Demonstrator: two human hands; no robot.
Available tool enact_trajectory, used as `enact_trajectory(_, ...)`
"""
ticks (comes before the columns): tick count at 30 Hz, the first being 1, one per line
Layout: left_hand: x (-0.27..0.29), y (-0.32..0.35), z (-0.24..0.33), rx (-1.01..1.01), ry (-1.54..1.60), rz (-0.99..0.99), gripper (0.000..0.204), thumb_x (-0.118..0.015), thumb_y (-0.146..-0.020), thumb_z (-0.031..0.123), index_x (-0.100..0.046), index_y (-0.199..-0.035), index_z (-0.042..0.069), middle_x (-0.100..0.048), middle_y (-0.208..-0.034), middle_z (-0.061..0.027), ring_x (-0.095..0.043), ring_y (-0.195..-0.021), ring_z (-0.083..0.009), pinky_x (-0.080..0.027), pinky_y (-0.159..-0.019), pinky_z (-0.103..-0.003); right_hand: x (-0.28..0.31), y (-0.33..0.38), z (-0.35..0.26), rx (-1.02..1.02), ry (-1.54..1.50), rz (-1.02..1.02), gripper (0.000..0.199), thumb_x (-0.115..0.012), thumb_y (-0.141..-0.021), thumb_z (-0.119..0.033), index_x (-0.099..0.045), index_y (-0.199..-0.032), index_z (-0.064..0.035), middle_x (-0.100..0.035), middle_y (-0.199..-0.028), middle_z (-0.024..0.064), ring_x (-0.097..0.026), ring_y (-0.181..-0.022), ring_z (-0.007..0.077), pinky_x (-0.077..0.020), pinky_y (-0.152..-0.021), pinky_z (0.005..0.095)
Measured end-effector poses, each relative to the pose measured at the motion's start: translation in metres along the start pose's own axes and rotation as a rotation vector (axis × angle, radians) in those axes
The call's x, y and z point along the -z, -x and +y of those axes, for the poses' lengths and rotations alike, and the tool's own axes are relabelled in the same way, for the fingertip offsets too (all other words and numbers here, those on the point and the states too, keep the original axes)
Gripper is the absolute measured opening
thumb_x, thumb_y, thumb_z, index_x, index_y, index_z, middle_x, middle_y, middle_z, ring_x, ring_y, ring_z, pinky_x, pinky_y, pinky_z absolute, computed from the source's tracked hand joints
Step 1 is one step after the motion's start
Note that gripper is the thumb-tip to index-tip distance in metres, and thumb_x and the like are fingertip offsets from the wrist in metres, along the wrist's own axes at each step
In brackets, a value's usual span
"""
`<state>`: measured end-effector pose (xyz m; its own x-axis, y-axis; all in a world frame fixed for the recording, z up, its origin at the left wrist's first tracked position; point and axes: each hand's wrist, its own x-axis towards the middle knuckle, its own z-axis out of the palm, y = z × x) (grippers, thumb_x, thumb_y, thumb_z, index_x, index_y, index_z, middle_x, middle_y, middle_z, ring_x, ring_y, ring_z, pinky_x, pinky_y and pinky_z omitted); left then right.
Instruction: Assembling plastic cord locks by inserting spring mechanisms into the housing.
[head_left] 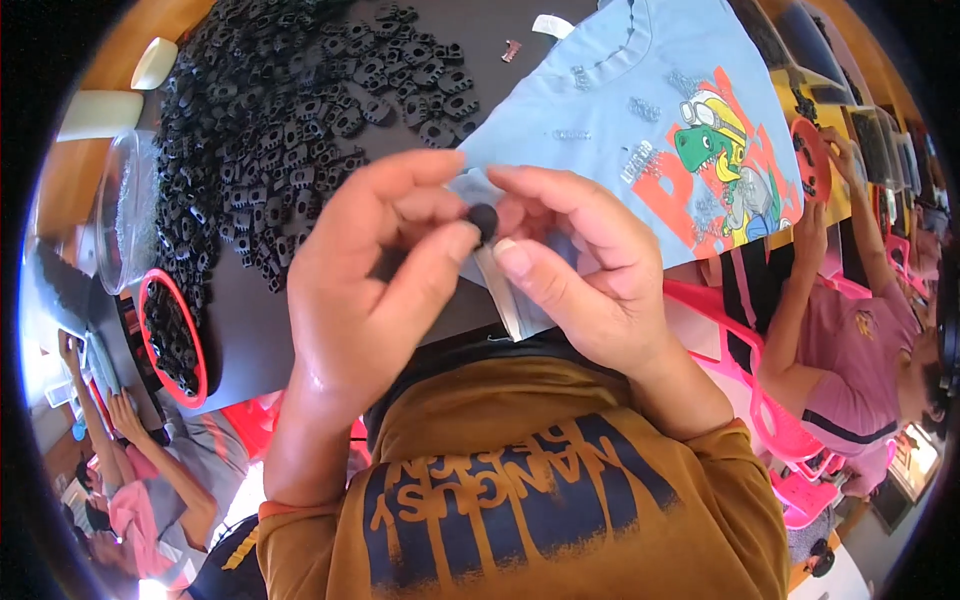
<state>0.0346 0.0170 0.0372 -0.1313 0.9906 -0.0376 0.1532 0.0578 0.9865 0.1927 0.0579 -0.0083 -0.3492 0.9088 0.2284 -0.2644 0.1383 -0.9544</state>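
Between my hands, above the table's near edge, is a small black plastic piece (482, 220), rounded on the side that shows. The thumb and fingers of my left hand (365, 265) pinch it. My right hand (595, 270) is curled close on its other side, thumb tip bent in toward the fingers; what those fingers hold is hidden. Below the fingertips runs a narrow pale strip (500, 295), which I cannot identify. Just beyond my hands lies a light blue printed T-shirt (590, 110) with small metal springs (645, 108) scattered in groups on it.
A heap of black toothed hair claw clip parts (260, 130) covers the table's left. Beside it stand a clear plastic tub (125, 210) and a red-rimmed basket (205, 365) of black parts. Other people work at left and right (850, 350), near pink chairs (770, 420).
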Motion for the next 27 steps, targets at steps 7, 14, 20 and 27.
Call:
enact_trajectory(7,-0.005,0.002,-0.005,-0.042,0.032,-0.023,0.034,-0.06,-0.086,-0.004,-0.053,-0.119,-0.002,-0.063,-0.093,-0.0047,-0.059,-0.083,-0.008,-0.047,-0.075,-0.021,0.012,-0.008,0.0,0.155,0.154,-0.14,0.023,-0.068,-0.081,-0.002,-0.065,-0.104,-0.0009,-0.061,-0.087,0.0082,-0.057,-0.069,0.0139,-0.0452,-0.062,0.0249)
enact_trajectory(14,0.002,-0.017,0.005,-0.076,-0.173,0.059,0.021,-0.057,-0.087,-0.004,-0.06,-0.108,-0.002,-0.062,-0.092,-0.0041,-0.056,-0.083,-0.007,-0.045,-0.076,-0.02,0.018,-0.006,0.002,0.178,0.154,-0.287,0.018,-0.068,-0.076,-0.003,-0.064,-0.093,-0.0029,-0.061,-0.082,0.0091,-0.059,-0.07,0.024,-0.0465,-0.063,0.0318)
enact_trajectory(20,-0.027,-0.067,0.014,-0.455,-0.55,-0.271,0.016,-0.06,-0.083,-0.001,-0.063,-0.098,0.0,-0.063,-0.085,-0.0094,-0.06,-0.075,-0.018,-0.046,-0.07,-0.026,0.024,-0.006,0.004,0.263,0.135,-0.427,0.019,-0.069,-0.071,-0.002,-0.064,-0.09,-0.0043,-0.063,-0.085,0.0102,-0.062,-0.075,0.0282,-0.0472,-0.064,0.0342)
enact_trajectory(27,-0.062,-0.103,0.003,-0.769,-0.753,-0.59,0.022,-0.064,-0.078,0.008,-0.066,-0.1,0.005,-0.061,-0.092,-0.0091,-0.057,-0.088,-0.0273,-0.044,-0.078,-0.038,0.026,-0.001,0.003,0.223,0.081,-0.467,0.018,-0.068,-0.07,-0.002,-0.06,-0.085,-0.0079,-0.061,-0.079,0.0067,-0.059,-0.073,0.029,-0.0446,-0.06,0.0368)
